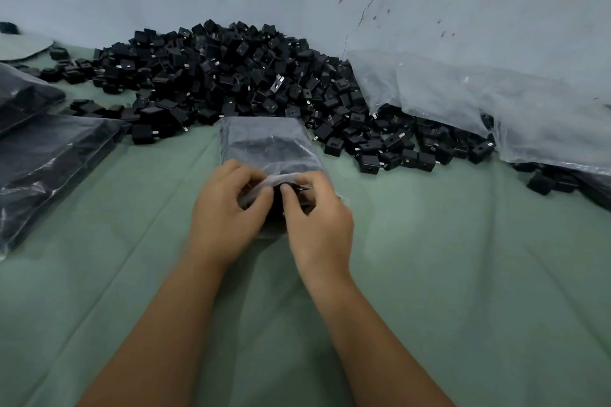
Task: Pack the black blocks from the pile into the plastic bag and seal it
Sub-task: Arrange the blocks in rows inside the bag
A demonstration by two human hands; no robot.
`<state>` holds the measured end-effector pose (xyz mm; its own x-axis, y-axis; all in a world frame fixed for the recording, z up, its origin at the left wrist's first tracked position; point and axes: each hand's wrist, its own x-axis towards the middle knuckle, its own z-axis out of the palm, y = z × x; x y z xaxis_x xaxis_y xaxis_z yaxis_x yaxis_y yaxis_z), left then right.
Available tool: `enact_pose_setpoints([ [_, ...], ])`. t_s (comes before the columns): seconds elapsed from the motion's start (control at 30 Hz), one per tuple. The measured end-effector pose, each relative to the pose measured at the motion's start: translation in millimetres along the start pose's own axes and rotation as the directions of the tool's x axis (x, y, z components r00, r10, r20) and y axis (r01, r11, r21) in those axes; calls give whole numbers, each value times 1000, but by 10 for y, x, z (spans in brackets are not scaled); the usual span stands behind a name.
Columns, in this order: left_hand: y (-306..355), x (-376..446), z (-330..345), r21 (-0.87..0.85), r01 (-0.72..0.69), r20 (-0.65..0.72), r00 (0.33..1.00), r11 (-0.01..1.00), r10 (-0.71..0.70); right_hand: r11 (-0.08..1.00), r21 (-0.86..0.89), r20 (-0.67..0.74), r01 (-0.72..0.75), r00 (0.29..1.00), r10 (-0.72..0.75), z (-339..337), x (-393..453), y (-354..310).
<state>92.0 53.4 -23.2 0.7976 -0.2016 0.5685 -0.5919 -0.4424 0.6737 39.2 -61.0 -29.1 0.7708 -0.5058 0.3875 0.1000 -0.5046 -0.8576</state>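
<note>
Left hand (222,208) and right hand (315,212), fingers curled, both pinching open end of small clear plastic bag (269,145) on green cloth (463,258). Big pile of black blocks (231,76) just behind.

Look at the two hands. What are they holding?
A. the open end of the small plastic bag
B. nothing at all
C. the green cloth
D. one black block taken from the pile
A: the left hand and right hand both pinch the near end of the plastic bag, which already holds dark blocks.

Green cloth (463,274) bears block pile (231,76), bags (271,145).
</note>
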Motion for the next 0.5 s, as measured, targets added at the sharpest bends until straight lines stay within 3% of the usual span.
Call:
enact_pose_setpoints([
  [0.13,-12,13,6,80,-65,118,991,995,56,995,-98,-2,16,1000,-16,-8,15,23],
  [0.33,-113,7,44,118,-30,44,999,993,25,915,-310,14,258,964,-267,-82,-33,77],
  [0.5,-77,5,42,61,-36,61,998,998,32,892,-359,44,275,960,-278,-103,-15,90],
])
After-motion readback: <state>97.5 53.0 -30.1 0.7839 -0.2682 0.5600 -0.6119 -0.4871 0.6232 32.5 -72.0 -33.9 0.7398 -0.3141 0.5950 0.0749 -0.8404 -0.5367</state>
